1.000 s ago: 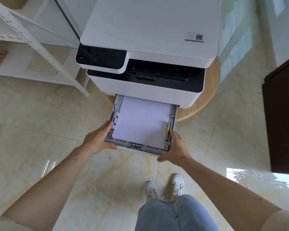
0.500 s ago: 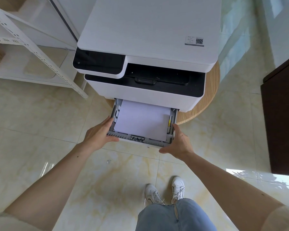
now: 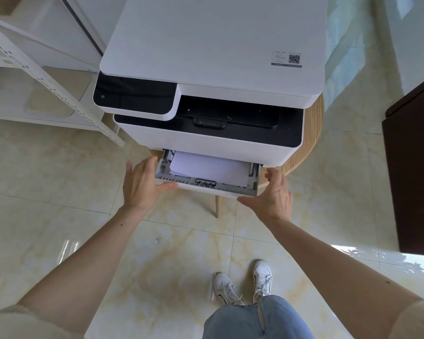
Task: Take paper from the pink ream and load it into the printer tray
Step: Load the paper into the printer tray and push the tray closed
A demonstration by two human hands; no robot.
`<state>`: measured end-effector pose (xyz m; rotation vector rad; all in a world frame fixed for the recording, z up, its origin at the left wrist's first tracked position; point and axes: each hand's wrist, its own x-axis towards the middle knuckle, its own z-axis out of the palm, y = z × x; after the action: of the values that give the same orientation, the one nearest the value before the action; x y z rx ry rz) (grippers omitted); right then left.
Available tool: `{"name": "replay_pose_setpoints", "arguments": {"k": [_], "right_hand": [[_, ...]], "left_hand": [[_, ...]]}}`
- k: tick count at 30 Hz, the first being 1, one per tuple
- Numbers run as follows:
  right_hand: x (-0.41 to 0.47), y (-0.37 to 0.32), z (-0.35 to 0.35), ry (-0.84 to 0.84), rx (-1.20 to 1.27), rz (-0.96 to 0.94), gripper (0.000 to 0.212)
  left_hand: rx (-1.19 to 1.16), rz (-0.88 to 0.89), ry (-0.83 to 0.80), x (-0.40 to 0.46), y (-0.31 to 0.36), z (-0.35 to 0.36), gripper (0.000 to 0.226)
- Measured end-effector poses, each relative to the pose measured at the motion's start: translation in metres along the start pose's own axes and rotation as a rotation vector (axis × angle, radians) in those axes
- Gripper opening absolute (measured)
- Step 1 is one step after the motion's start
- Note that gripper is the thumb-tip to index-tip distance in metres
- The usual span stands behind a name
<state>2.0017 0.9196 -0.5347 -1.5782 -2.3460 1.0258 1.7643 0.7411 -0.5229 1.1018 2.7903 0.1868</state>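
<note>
A white printer (image 3: pixel 213 57) stands on a round wooden table (image 3: pixel 309 143). Its grey paper tray (image 3: pixel 206 183) sticks out only a short way from the bottom, with a stack of white paper (image 3: pixel 209 168) lying in it. My left hand (image 3: pixel 142 184) presses against the tray's left front corner, thumb along the front edge. My right hand (image 3: pixel 275 195) is at the right front corner, thumb under the edge, fingers spread. The pink ream is not in view.
A white metal shelf rack (image 3: pixel 59 81) stands at the left. A dark wooden cabinet (image 3: pixel 411 167) is at the right. Glossy marble floor tiles (image 3: pixel 59 216) lie below, with my white shoes (image 3: pixel 242 282) and a small scrap (image 3: pixel 158 240) on them.
The tray has slid most of the way back into the printer, with both hands moving forward with it. Less of the paper shows now.
</note>
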Motion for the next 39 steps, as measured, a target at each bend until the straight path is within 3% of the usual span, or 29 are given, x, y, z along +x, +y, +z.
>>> {"name": "replay_pose_setpoints", "arguments": {"k": [4,7,13,18,23,30,35,39], "right_hand": [[0.007,-0.003,0.001,0.105,-0.038,0.063,0.105],[0.013,-0.003,0.002,0.143,-0.027,0.169,0.118],[0.027,-0.003,0.001,0.096,0.052,0.132,0.129],[0.031,-0.003,-0.009,0.058,0.066,0.104,0.127],[0.032,0.0,-0.011,0.071,0.142,0.071,0.121],[0.04,-0.007,-0.008,0.122,0.157,0.112,0.121],[0.041,-0.005,-0.005,0.091,0.172,0.13,0.118],[0.041,-0.003,-0.005,0.085,0.179,0.116,0.116]], "left_hand": [[-0.006,-0.188,0.149,0.01,0.003,0.005,0.129],[-0.073,-0.296,0.132,0.018,0.003,0.008,0.155],[-0.438,-0.281,0.106,0.037,0.0,0.011,0.163],[-0.631,-0.235,0.151,0.044,-0.014,0.011,0.155],[-0.54,-0.144,0.136,0.056,-0.028,0.005,0.124],[-0.581,-0.207,0.223,0.06,-0.024,0.011,0.123],[-0.578,-0.158,0.19,0.061,-0.028,0.012,0.127],[-0.557,-0.149,0.193,0.06,-0.027,0.013,0.115]]}}
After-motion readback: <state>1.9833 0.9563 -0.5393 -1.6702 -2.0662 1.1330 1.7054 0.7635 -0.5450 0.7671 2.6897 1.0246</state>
